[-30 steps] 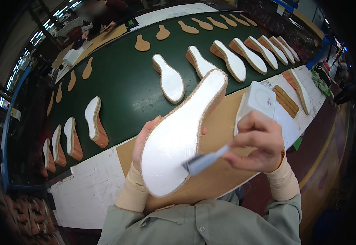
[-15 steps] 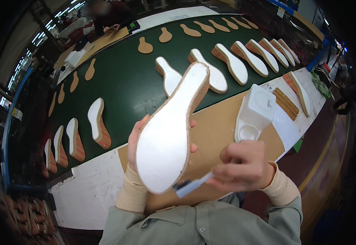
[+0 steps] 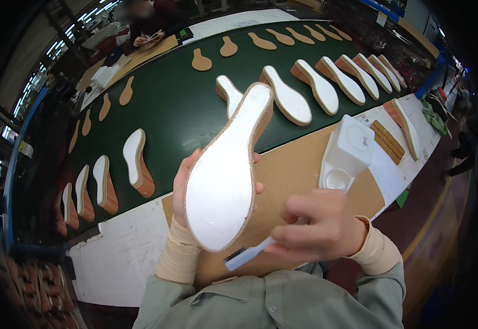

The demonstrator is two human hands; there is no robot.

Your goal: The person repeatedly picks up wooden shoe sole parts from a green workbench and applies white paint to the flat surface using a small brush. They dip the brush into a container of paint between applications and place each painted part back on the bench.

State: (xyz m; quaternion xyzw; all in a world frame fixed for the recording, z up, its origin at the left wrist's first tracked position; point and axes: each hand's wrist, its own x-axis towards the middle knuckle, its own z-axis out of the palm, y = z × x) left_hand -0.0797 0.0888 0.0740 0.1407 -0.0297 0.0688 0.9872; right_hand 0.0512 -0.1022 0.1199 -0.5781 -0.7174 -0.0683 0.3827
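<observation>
My left hand (image 3: 182,183) grips a wedge shoe sole (image 3: 222,181) from beneath. Its white top faces up, its narrow heel end points away from me, and a braided tan edge runs round it. In my right hand (image 3: 321,226) is a small brush (image 3: 250,254) with a pale blue handle and dark bristles. The bristle end sits just below and right of the sole's rounded toe, apart from it. A white plastic container (image 3: 351,145) with a small round cup in its base stands on cardboard (image 3: 291,159) beyond my right hand.
A green conveyor belt (image 3: 167,120) carries several wedge soles (image 3: 288,98) and several tan insoles (image 3: 201,60). One more sole (image 3: 406,129) lies at the right beside brown sticks (image 3: 387,142). A person (image 3: 151,24) works across the belt. Stacked soles (image 3: 39,288) are at lower left.
The brush has moved slightly left and down, away from the sole's edge. The sole has tilted a little. Soles and insoles on the belt appear shifted slightly right.
</observation>
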